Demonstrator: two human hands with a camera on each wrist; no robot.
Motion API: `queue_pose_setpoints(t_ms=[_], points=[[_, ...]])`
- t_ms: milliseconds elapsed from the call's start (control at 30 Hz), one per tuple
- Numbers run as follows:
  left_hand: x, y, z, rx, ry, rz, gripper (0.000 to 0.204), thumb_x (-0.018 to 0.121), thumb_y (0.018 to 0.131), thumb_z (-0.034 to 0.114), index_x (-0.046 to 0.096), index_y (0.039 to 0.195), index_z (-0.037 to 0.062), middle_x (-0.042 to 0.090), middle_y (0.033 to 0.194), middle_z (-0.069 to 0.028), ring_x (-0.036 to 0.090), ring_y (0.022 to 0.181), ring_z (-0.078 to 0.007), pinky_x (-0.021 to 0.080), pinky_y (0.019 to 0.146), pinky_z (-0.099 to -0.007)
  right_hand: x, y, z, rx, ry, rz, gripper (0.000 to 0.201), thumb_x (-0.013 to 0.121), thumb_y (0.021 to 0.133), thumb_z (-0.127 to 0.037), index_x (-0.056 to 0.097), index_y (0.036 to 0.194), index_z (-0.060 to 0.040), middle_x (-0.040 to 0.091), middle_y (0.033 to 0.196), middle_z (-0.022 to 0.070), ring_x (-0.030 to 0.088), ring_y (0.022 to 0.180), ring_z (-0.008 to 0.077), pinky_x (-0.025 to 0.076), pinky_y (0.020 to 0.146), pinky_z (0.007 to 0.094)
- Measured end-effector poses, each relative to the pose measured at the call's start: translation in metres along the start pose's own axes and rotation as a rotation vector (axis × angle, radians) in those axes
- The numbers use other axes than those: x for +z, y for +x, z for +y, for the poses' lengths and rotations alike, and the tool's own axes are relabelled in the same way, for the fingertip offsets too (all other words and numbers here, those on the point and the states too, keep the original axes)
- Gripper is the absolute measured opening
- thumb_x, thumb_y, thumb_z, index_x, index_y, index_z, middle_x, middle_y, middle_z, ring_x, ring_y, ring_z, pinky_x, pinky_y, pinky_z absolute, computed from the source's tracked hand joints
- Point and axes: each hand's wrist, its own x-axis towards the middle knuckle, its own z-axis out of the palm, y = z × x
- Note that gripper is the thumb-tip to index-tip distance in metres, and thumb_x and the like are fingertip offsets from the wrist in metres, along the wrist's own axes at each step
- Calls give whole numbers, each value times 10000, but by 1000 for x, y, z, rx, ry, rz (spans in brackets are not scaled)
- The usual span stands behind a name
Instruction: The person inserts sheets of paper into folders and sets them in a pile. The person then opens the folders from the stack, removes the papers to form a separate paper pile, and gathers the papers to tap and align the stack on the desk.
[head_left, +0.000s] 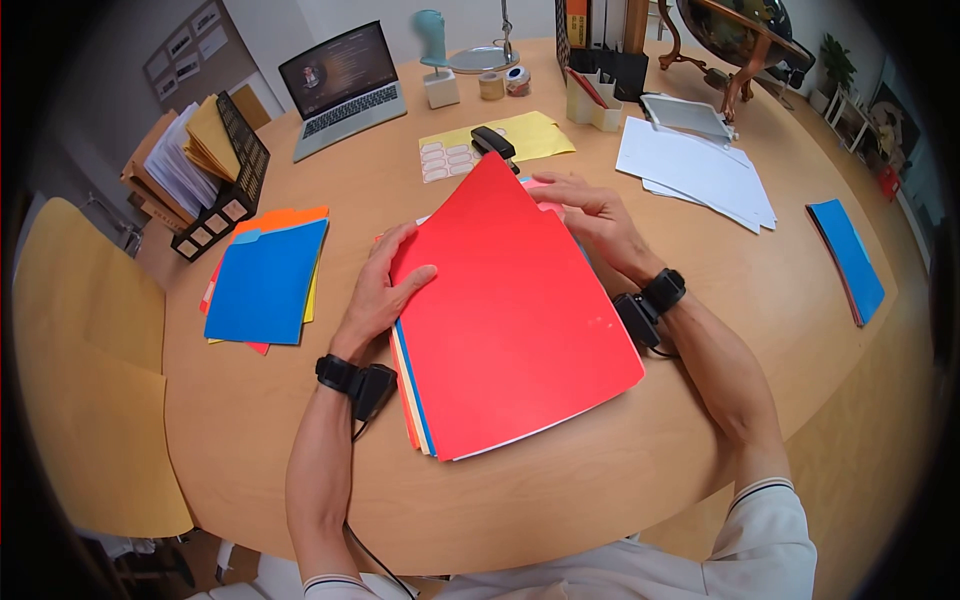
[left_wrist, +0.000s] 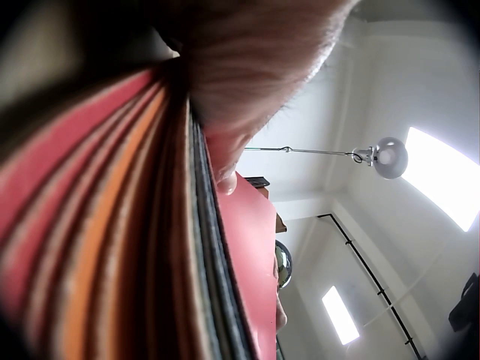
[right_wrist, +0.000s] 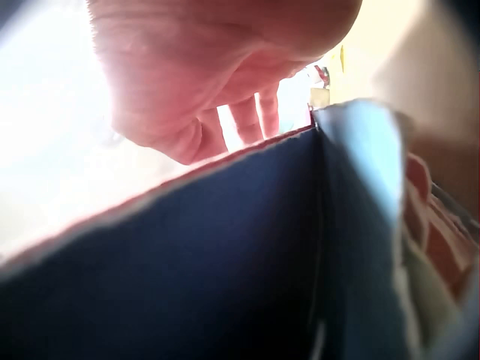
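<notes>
At frame centre, our left hand (head_left: pixel 385 285) grips a red-topped stack of multicoloured paper folders (head_left: pixel 510 320); we can't tell whether our right hand (head_left: pixel 600 218) pinches it. We should square it gently.

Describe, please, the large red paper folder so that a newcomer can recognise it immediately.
On the light wooden desk, look between the person's left hand and right hand. A stack of coloured paper folders has the large red paper folder on top. Its broad face is red, whereas the smaller pile at left shows a blue paper folder on top.
</notes>
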Motion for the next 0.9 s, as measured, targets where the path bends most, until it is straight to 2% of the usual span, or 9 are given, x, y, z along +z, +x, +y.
queue_pose_setpoints(t_ms=[233, 367, 433, 567, 633, 667, 733, 867, 900], points=[[2, 0, -11, -18, -63, 36, 500, 637, 1009, 242, 500, 1421, -5, 553, 1396, -201, 509, 1330, -292, 392, 1126, -384, 18, -4, -22, -19, -164, -260, 847, 772, 853, -300, 364, 1579, -149, 674, 1228, 126, 616, 1182, 263, 418, 1091, 439], [4, 0, -5, -31, -122, 113, 451, 552, 1058, 246, 501, 1418, -21, 598, 1340, -190, 556, 1272, -268, 422, 1089, -354, 42, -5, -43, -61, -90, -349, 747, 756, 855, -320, 458, 1506, -104, 649, 1222, 169, 599, 1163, 330, 439, 1052, 451], [3, 0, 0, -50, -158, 151, 443, 524, 1072, 254, 505, 1413, -28, 614, 1317, -185, 570, 1250, -254, 433, 1075, -343, 44, -7, -33, -144, -416, -402, 673, 731, 863, -357, 510, 1431, -71, 633, 1228, 195, 571, 1170, 362, 441, 1040, 459], [-2, 2, 5, -111, -289, 261, 451, 473, 1093, 291, 543, 1382, -48, 638, 1298, -159, 581, 1222, -207, 450, 1047, -325, 44, -16, -45, -254, -392, -313, 637, 704, 878, -371, 525, 1396, -46, 611, 1257, 202, 529, 1218, 372, 430, 1050, 467], [-4, 3, 8, -114, -328, 303, 461, 465, 1097, 305, 557, 1372, -53, 640, 1300, -149, 581, 1219, -193, 452, 1043, -321, 43, -20, -46, -17, 61, -323, 622, 692, 896, -358, 514, 1396, -34, 583, 1318, 195, 493, 1261, 385, 407, 1083, 471], [-7, 3, 15, -113, -337, 321, 472, 464, 1098, 316, 562, 1370, -56, 641, 1297, -142, 581, 1216, -182, 454, 1038, -314, 41, -22, -39, -16, 61, -322, 622, 692, 896, -358, 514, 1396, -34, 583, 1318, 195, 493, 1261, 385, 407, 1083, 471], [-8, 3, 16, -113, -345, 337, 483, 463, 1100, 328, 567, 1369, -59, 643, 1294, -135, 581, 1213, -171, 457, 1033, -307, 38, -28, -17, 53, 48, -407, 761, 694, 977, -259, 266, 1566, -39, 426, 1526, 81, 461, 1335, 148, 458, 1085, 322], [-8, 4, 15, -86, -459, 300, 483, 449, 1105, 339, 584, 1343, -59, 658, 1267, -113, 588, 1189, -148, 446, 1035, -294, 37, -26, -33, 70, 26, -420, 777, 703, 969, -255, 258, 1568, -37, 430, 1526, 84, 457, 1338, 153, 449, 1095, 329], [-8, 4, 17, -92, -491, 259, 478, 435, 1109, 340, 595, 1321, -58, 659, 1270, -101, 583, 1194, -144, 433, 1047, -298, 39, -24, -47, 75, 82, -370, 701, 696, 938, -330, 377, 1489, -36, 487, 1464, 136, 451, 1327, 264, 423, 1103, 395]])
